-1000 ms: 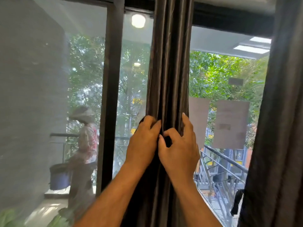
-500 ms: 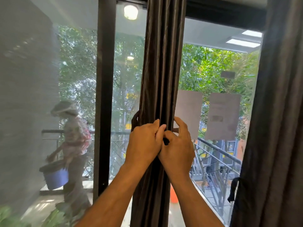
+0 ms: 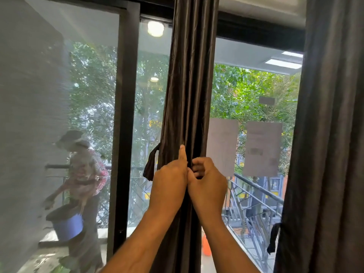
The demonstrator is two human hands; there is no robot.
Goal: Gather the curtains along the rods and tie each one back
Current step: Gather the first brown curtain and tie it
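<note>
Curtain [image 3: 189, 85] fabric, dark brown and glossy, hung gathered into a narrow column of folds in the middle of the view, in front of the window glass and just right of the dark window frame post [image 3: 124, 115]. Both hands met on its front at about mid-height. The left hand [image 3: 169, 184] was curled against the folds with its forefinger raised straight up along the cloth, and the right hand [image 3: 208, 184] touched it knuckle to knuckle, fingers bent inward around a dark strip at the curtain's face; whether that strip was the tie or a fold of the curtain could not be told. A tie-back loop [image 3: 151, 166] of the same dark cloth stuck out from the curtain's left edge, just above and beside the left hand, hanging free against the glass. A second curtain [image 3: 325, 134], greyer and matte, filled the right side of the view, with a small dark tie end [image 3: 274, 239] dangling at its left edge, well apart from the hands. Between the two curtains, two pale paper sheets [image 3: 263, 148] were stuck on the glass. Beyond them ran a black metal railing [image 3: 256, 192], green trees, and an orange cone [image 3: 206, 247] low by the central curtain. Left of the post, through hazy glass, a person [image 3: 84, 170] bent over a blue bucket [image 3: 69, 226]. A round ceiling light [image 3: 155, 28] glowed near the top.
</note>
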